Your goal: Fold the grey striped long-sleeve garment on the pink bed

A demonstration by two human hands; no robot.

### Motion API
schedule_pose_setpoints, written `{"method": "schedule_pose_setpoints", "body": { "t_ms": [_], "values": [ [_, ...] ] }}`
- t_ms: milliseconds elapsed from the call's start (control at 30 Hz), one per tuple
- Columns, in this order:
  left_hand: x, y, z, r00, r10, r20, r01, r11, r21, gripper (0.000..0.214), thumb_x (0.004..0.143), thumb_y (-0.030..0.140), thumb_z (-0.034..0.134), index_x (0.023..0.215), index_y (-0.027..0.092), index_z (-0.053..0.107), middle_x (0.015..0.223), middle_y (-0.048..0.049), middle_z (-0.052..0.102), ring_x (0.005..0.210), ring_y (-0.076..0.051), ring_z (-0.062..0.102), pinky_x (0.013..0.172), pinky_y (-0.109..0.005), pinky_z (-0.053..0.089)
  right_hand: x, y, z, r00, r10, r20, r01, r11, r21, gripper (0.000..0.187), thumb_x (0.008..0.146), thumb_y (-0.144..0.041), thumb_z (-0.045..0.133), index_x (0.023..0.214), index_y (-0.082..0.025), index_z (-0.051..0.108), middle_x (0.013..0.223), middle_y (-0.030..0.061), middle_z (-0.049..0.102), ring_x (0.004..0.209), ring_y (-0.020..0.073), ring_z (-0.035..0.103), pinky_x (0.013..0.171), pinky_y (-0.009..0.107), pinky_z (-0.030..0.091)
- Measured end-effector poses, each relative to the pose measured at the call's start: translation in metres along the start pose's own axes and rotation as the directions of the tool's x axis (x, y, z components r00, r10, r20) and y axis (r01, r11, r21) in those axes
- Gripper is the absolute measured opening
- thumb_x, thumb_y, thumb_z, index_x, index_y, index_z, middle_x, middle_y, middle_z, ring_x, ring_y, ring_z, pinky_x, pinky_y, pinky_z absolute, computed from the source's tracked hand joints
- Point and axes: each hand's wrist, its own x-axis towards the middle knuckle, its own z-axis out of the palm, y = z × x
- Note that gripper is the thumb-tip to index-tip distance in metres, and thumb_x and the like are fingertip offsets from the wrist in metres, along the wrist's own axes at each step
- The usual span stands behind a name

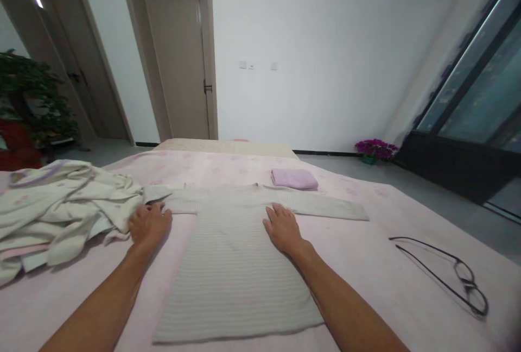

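A grey ribbed sweater (232, 265) lies spread flat on the pink bed sheet (366, 265), sleeves stretched out to both sides. My left hand (148, 224) rests palm down at the sweater's left sleeve, fingers stretched out, beside a heap of cream clothes (61, 205). My right hand (283, 228) lies flat on the sweater's right shoulder, fingers apart. Neither hand holds anything.
A folded lilac towel (293, 178) sits beyond the sweater's collar. Dark-framed glasses (456, 273) lie on the sheet at the right. Grey floor, a pot of purple flowers (376, 150), doors, a green plant (32, 96) and a dark window surround the bed.
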Motion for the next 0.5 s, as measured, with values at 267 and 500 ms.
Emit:
{"method": "schedule_pose_setpoints", "body": {
  "t_ms": [267,500],
  "values": [
    [0.0000,-0.0021,-0.0003,0.999,-0.010,0.033,0.009,1.000,0.014,0.050,0.092,0.044,0.040,0.131,0.021,0.062,0.131,-0.0207,0.055,0.118,-0.042,0.051,0.096,-0.052,0.039,-0.0006,-0.0006,-0.0014,1.000,-0.004,-0.005,0.004,1.000,-0.006,0.050,0.101,-0.042,0.039,0.144,-0.020,0.050,0.154,0.0140,0.044,0.143,0.0281,0.036,0.117,0.045,0.024],
    [-0.0058,0.0042,-0.0024,0.999,0.028,0.038,-0.029,1.000,0.013,0.049,0.092,0.041,0.042,0.133,0.023,0.062,0.140,-0.0160,0.053,0.122,-0.043,0.049,0.096,-0.051,0.039,-0.0008,-0.0009,-0.0008,1.000,0.000,0.007,0.000,1.000,-0.010,0.050,0.101,-0.042,0.039,0.145,-0.020,0.049,0.154,0.0138,0.043,0.144,0.0281,0.035,0.117,0.045,0.023]
  ]
}}
